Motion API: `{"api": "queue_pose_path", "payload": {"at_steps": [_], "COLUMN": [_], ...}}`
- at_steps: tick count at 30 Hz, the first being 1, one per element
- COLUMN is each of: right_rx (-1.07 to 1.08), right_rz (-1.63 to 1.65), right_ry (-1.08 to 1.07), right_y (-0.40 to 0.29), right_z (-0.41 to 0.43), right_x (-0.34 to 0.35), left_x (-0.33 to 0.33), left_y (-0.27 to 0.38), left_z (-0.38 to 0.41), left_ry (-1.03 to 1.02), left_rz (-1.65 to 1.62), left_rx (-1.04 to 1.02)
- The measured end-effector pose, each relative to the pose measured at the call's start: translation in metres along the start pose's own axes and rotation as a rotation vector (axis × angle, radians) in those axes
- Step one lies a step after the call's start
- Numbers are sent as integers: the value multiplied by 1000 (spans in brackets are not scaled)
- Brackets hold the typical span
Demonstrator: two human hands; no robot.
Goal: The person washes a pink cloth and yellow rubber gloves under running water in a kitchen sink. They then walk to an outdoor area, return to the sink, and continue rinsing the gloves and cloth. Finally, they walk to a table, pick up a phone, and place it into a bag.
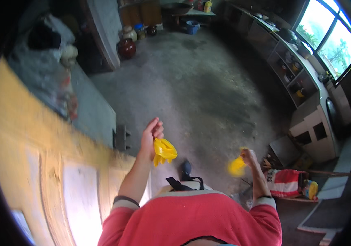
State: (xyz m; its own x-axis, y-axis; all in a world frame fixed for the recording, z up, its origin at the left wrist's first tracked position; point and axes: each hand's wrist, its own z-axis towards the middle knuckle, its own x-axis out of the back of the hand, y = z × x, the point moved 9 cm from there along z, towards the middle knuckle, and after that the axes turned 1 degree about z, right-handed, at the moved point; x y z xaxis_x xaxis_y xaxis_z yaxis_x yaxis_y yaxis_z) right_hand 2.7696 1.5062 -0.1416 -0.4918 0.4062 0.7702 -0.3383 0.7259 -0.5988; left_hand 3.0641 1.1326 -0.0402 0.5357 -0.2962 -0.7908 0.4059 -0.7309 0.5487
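My left hand point(153, 132) is raised in front of my body, its fingers curled around a bunched yellow rubber glove point(164, 151) that hangs beside the wrist. Off to the other side, my right hand point(249, 156) is closed on a second yellow glove point(236, 167), blurred and dangling towards the middle. Both forearms are bare below pushed-up red sleeves. The dark shoe point(186, 167) on one of my feet shows on the floor between the hands.
A yellow wooden door point(55, 135) stands close on the left, beside a grey-topped table point(92, 101). A kitchen counter point(312, 73) runs below the window at right. A red-and-white bag point(283, 183) lies near my right arm. Jars point(127, 48) stand farther ahead.
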Motion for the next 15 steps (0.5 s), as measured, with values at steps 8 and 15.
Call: {"api": "queue_pose_path", "payload": {"at_steps": [8, 15], "right_rx": [-4, 62], "right_rz": [867, 1186], "right_ry": [-338, -923], "right_y": [-201, -358], "right_z": [168, 286], "right_x": [-55, -149], "left_x": [-64, -119], "left_y": [96, 162], "left_z": [171, 352], "left_ry": [41, -128], "left_rz": [-105, -278], "left_rx": [-162, -247]}}
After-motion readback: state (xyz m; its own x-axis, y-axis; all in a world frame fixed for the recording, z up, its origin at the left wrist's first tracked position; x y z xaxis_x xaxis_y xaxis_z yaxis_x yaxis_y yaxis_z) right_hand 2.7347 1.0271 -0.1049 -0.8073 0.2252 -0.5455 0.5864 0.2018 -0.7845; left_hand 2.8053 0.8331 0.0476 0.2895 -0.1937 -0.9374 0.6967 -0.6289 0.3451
